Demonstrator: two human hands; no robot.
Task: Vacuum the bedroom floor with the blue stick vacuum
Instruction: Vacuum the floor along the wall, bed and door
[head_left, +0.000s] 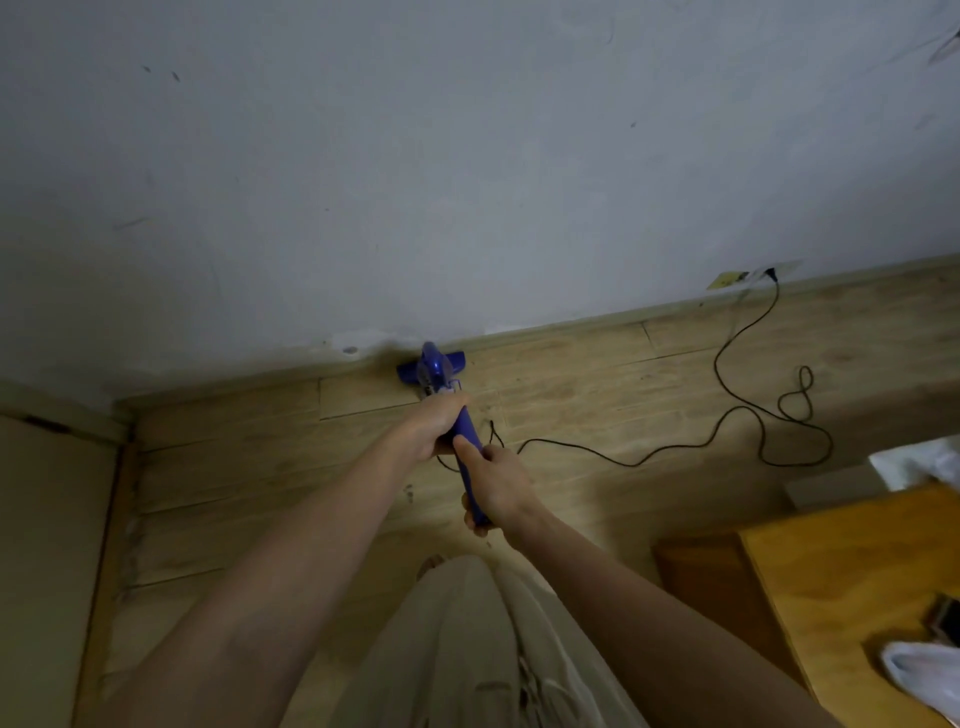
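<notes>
While both hands, left hand (434, 423) and right hand (493, 486), grip the blue stick vacuum (441, 387), its head touches the wall (467, 156); pull back slowly, keeping the cord (727, 415) aside.

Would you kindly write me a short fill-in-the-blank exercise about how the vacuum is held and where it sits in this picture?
1. Both the left hand and the right hand grip the handle of the ____ stick vacuum.
2. The vacuum's floor head rests where the wooden floor meets the ____.
3. The black power cord runs across the floor to a ____ low on the wall.
4. Along the handle, the ____ hand is nearer the floor head.

Missing words: blue; wall; socket; left
</notes>
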